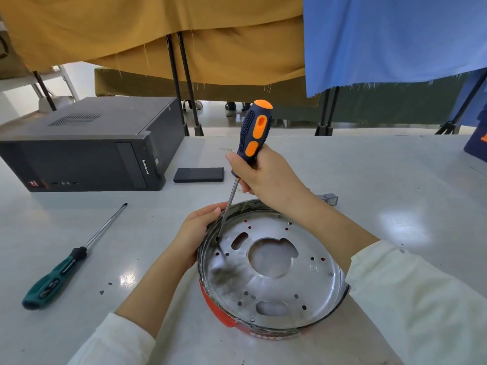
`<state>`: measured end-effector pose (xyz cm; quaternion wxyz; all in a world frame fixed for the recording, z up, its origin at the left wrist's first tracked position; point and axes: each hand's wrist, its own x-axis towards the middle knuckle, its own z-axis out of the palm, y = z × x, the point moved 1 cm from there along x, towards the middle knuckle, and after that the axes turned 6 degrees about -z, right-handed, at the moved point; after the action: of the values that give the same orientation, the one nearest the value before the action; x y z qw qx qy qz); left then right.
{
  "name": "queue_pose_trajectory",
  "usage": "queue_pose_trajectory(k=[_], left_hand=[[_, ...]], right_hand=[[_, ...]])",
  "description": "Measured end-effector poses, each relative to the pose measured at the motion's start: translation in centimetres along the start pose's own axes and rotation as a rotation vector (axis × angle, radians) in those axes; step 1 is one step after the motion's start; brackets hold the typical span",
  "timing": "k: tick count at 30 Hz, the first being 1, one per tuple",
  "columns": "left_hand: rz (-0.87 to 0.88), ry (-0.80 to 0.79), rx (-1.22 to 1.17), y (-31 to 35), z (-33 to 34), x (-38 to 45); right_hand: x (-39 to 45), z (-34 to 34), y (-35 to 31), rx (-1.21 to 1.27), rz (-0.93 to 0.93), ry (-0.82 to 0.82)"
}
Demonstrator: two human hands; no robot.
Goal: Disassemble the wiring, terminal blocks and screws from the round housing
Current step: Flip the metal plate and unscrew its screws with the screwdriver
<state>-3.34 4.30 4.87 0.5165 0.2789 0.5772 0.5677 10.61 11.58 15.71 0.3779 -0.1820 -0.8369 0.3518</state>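
Note:
The round housing (274,283) lies on the white table, its silver metal plate facing up, with a red rim at the front and a large central hole. My right hand (263,175) grips a blue and orange screwdriver (253,138), held nearly upright. Its tip sits in a screw (217,241) at the plate's left edge. My left hand (195,233) holds the housing's left rim, fingers curled over it. Other small screws (252,318) show around the plate. No wiring or terminal blocks are visible.
A green-handled screwdriver (63,267) lies on the table to the left. A black computer case (87,146) stands at the back left, a flat black block (199,175) beside it. A small grey metal part (329,198) sits behind my right forearm. Cloth screens hang beyond the table.

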Motion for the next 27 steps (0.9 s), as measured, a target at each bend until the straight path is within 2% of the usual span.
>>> queue_pose_trajectory(k=[13,27], left_hand=[[-0.016,0.052,-0.024,-0.4,0.6,0.7],[-0.017,0.062,-0.021,-0.7,1.0,1.1]], right_hand=[[0.3,-0.4,-0.6,-0.124,-0.016,-0.007],[0.6,-0.1,-0.8,-0.115,-0.028,0.035]])
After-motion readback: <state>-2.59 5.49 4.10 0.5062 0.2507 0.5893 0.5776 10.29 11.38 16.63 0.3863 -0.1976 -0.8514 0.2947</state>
